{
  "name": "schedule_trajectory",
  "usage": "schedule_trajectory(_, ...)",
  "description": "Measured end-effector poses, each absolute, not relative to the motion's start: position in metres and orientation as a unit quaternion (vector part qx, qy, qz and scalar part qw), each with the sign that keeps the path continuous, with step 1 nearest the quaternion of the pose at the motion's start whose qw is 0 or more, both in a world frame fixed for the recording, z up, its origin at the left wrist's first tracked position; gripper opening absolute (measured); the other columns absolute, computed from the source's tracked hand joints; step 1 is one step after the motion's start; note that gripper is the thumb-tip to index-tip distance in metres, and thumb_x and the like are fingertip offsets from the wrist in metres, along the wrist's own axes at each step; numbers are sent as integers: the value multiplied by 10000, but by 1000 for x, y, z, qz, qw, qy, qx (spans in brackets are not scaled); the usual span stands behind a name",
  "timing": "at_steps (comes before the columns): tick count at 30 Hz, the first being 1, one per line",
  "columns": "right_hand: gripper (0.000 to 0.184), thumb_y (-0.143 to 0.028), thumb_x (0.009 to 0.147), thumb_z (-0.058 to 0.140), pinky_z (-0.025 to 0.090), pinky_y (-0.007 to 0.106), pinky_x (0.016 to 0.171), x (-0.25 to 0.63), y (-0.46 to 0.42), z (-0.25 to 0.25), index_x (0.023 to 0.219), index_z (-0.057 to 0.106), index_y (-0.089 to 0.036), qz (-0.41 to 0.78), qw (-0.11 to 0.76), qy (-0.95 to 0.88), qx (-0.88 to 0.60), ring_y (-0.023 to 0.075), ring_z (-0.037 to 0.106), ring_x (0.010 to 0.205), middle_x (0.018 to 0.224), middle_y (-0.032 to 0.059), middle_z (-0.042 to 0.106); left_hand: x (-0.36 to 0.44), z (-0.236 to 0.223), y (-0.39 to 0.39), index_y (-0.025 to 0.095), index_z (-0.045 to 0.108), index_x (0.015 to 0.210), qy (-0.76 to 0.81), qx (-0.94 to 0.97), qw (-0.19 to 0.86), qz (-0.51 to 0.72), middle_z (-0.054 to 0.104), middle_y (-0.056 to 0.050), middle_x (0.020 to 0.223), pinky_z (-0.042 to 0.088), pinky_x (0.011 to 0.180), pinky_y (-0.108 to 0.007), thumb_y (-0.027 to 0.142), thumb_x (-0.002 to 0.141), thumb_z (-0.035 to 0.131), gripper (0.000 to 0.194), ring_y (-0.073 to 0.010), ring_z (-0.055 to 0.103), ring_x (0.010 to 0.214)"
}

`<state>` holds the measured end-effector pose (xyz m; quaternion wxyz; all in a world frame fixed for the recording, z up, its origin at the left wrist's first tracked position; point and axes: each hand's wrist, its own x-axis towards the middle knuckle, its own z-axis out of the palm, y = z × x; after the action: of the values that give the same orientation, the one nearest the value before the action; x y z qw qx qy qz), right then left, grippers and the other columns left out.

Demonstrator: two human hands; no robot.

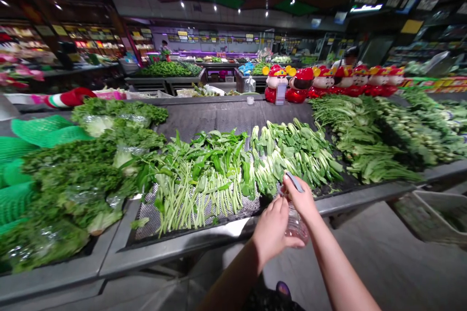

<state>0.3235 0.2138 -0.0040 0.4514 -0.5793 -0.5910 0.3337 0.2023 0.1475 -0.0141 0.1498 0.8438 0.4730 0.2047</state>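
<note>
Both my hands meet at the front edge of a produce counter (204,240). A clear plastic spray bottle (296,226) is gripped between them. My left hand (272,228) wraps around its body. My right hand (301,197) closes over the top, where a grey trigger (294,181) sticks out toward the greens. Just beyond the hands lie bok choy (295,155) and long-stemmed leafy greens (204,175) on a dark mesh mat.
Curly lettuce (76,180) and green net bags (40,131) fill the left. More greens (379,136) lie to the right, behind them red figurines (328,82). A basket (434,216) sits low on the right. Other stalls and hanging price signs stand behind.
</note>
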Motion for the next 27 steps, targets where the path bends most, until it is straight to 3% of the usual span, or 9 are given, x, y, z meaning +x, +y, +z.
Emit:
schedule_trajectory(6, 363, -532, 799, 456, 473, 323, 661, 317, 216, 11, 780, 607, -203, 315, 491, -592, -556, 206, 616, 732, 793, 57, 669, 195, -1, 153, 105, 264, 1318, 464, 848, 121, 224, 379, -180, 1363, 301, 1064, -380, 572, 526, 761, 1045, -288, 315, 1284)
schedule_trajectory(13, 389, -566, 783, 451, 465, 314, 524, 310, 211, 17, 665, 576, -217, 329, 490, -581, -560, 195, 577, 569, 641, 52, 637, 185, 5, 150, 121, 225, 1335, 451, 856, 118, 221, 368, -177, 1372, 303, 1065, -404, 580, 498, 770, 1100, -301, 291, 1294)
schedule_trajectory(21, 376, -548, 776, 476, 497, 330, 641, 283, 197, 18, 825, 629, -208, 341, 501, -574, -550, 217, 626, 753, 830, 66, 677, 160, 4, 134, 111, 260, 1321, 462, 848, 128, 225, 369, -185, 1366, 310, 1060, -423, 529, 491, 799, 1074, -315, 305, 1286)
schedule_trajectory(27, 406, -564, 790, 447, 453, 314, 515, 256, 177, 5, 674, 591, -203, 357, 484, -586, -543, 189, 564, 555, 623, 39, 628, 137, -9, 113, 127, 244, 1337, 482, 835, 158, 213, 344, -179, 1384, 322, 1051, -444, 536, 489, 795, 1090, -320, 287, 1293)
